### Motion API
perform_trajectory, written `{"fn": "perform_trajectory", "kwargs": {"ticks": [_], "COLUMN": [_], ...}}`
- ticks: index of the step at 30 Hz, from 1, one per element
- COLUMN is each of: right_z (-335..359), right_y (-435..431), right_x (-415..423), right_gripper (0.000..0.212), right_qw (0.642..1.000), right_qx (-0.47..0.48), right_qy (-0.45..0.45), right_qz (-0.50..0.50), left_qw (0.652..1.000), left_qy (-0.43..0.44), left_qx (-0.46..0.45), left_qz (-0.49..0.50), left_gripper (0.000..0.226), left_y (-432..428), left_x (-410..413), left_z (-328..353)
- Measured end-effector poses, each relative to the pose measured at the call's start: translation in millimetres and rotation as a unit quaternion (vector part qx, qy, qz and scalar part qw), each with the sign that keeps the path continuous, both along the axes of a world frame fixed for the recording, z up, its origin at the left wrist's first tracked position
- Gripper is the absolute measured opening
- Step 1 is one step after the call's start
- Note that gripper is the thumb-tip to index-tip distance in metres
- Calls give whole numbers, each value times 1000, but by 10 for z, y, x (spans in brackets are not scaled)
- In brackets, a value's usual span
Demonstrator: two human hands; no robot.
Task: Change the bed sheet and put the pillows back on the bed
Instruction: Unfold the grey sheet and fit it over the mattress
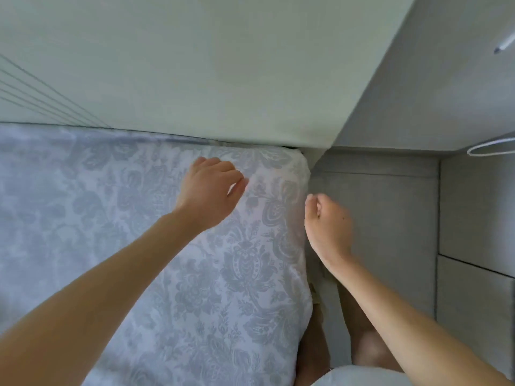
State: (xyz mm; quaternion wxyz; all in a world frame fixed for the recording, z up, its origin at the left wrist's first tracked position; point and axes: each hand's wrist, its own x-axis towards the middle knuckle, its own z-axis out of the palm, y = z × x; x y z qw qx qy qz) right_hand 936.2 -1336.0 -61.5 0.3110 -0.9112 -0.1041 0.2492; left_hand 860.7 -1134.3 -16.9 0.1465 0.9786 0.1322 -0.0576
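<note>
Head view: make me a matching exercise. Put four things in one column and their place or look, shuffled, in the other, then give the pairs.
Things:
1. left hand
2. right hand
3. bed sheet
4. white hanger

Place or look:
A. pale with a grey floral pattern, covering the mattress corner
B. over the sheet, near the far corner
C. at the right edge of the picture
D. off the bed, beside the mattress edge, fingers curled

Pairs: 1-B, 2-D, 3-A, 4-C
</note>
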Motion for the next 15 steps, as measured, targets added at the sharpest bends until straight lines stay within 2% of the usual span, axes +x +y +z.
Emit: {"fn": "perform_trajectory", "kwargs": {"ticks": [3, 7, 9, 13, 15], "right_z": [460, 816, 905, 996, 936], "right_y": [585, 1470, 1905, 2740, 3121], "right_x": [-19, -258, -418, -787, -929], "right_gripper": [34, 26, 28, 43, 47], "right_qw": [980, 916, 880, 804, 777], "right_qx": [87, 105, 98, 51, 31], "right_qy": [-49, -73, -75, -89, -99], "right_qz": [174, 379, 459, 586, 621], "left_qw": [975, 888, 852, 806, 784], "left_qy": [8, 25, 31, 20, 17], "left_qx": [13, -13, -36, -73, -89], "left_qz": [220, 459, 522, 587, 614], "left_gripper": [35, 27, 25, 28, 31], "left_y": [397, 759, 873, 1100, 1235], "left_x": [-555, -1392, -1775, -2344, -2482], "left_z": [229, 393, 393, 299, 225]}}
